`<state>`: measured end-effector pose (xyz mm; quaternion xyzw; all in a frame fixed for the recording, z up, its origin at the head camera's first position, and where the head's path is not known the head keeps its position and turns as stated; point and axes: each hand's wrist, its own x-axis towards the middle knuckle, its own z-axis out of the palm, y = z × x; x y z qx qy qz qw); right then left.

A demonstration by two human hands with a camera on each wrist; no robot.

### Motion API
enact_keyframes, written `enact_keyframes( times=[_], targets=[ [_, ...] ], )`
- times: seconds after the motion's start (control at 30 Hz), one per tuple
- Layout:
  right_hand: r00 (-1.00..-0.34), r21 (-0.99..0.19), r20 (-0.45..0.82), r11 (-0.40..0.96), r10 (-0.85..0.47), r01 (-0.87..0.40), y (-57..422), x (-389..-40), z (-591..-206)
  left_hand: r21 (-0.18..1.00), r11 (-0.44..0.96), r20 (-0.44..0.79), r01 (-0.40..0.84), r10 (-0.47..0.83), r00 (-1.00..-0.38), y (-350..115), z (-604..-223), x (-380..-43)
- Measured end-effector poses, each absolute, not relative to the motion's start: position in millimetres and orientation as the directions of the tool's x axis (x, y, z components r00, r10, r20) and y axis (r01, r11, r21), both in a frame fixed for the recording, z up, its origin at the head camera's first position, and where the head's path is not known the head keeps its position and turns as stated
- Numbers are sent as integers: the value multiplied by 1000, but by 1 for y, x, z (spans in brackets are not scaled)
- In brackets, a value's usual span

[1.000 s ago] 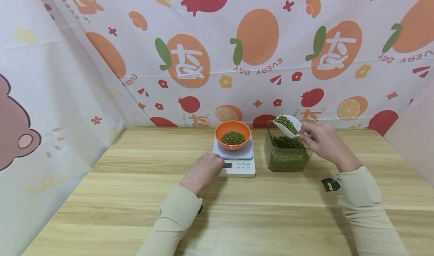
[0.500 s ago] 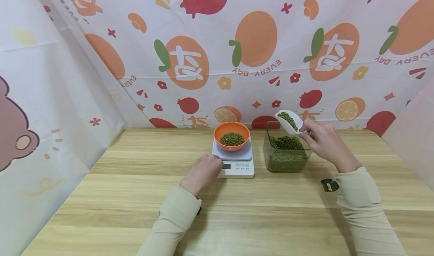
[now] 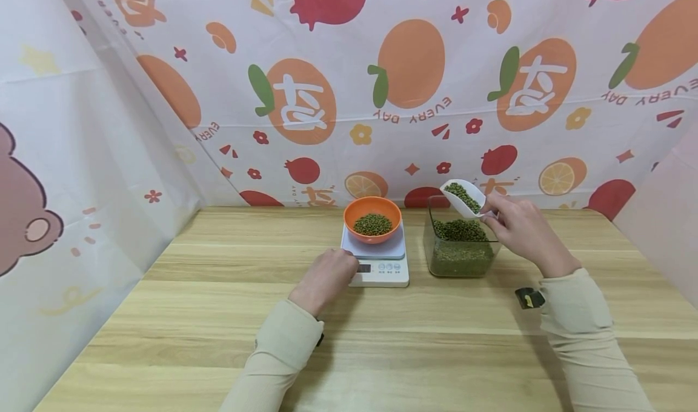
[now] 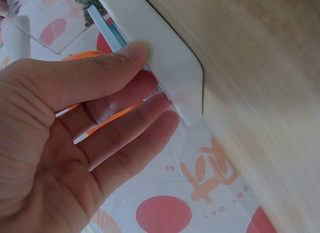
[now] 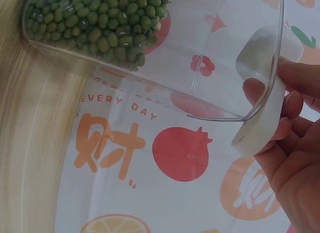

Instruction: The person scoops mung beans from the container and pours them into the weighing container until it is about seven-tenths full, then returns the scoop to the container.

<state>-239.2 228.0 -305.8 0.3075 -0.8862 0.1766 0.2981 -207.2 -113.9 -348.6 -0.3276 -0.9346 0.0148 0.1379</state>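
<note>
My right hand (image 3: 520, 227) pinches the handle of a white scoop (image 3: 473, 195) loaded with mung beans (image 3: 462, 197). The scoop is held over the back of a clear container (image 3: 463, 266), part filled with the same beans (image 5: 100, 23). In the right wrist view, the scoop (image 5: 265, 113) shows partly through the container's wall. My left hand (image 3: 327, 279) grips the left front of a white kitchen scale (image 3: 382, 279). The left wrist view has the thumb on the scale's body (image 4: 175, 68) and the other fingertips along its edge. On the scale sits an orange bowl (image 3: 373, 239) holding mung beans.
The wooden table (image 3: 234, 266) runs up to a fruit-printed cloth (image 3: 349, 97) hanging behind it. Another printed cloth (image 3: 98, 157) hangs at the left. A dark strap end (image 3: 529, 298) sticks out by the right sleeve (image 3: 578, 303).
The scoop has risen a little and then dipped slightly, still full of beans. The left hand stays on the scale, and the bowl and container have not moved.
</note>
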Motion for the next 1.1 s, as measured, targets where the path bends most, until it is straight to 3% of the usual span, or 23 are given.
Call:
enact_keyframes(
  times=[0.43, 1.1],
  targets=[
    [-654, -141, 600, 744, -461, -653, 223, -239, -300, -115, 785, 247, 608, 616, -748, -114, -348, -207],
    [-592, -65, 604, 707, -534, -704, 212, -245, -288, -77, 789, 252, 609, 607, -754, -116, -347, -206]
  ],
)
